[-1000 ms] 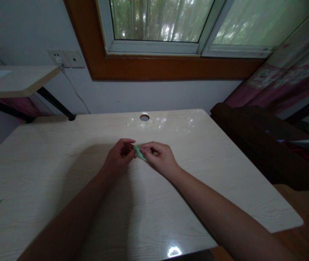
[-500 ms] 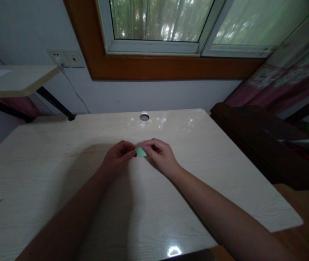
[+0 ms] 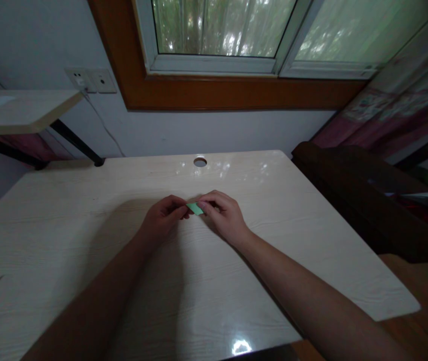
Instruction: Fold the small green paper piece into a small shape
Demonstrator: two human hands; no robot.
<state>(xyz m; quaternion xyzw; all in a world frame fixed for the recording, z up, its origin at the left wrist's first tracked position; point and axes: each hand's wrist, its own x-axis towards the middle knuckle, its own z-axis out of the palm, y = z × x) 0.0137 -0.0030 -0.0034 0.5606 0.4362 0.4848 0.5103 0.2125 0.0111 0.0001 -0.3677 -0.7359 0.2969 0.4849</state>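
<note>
- Left hand (image 3: 163, 215) pinched the near-left end of a small green slip of paper (image 3: 195, 208) between thumb and forefinger, the other fingers curled beneath.
- Right hand (image 3: 223, 213) gripped the same slip from the opposite side, its thumb pressed on the top and its fingers bent behind.
- The slip sat between the two sets of fingertips, slanting down toward the right, above the pale wood-grain desktop (image 3: 274, 260); whether it touched the surface could not be told.
- Both hands were near the middle of the desktop, on the near side of the round cable hole (image 3: 200, 162).
- Half a second earlier the slip had shown a broader, squarer face; now it looked narrower and more slanted.
- A second earlier it had appeared steeper and more twisted, and the left fingers had made a rounder, more open ring; by now they had flattened.
- The right hand had hardly shifted, and the forearms lay nearly as before.
</note>
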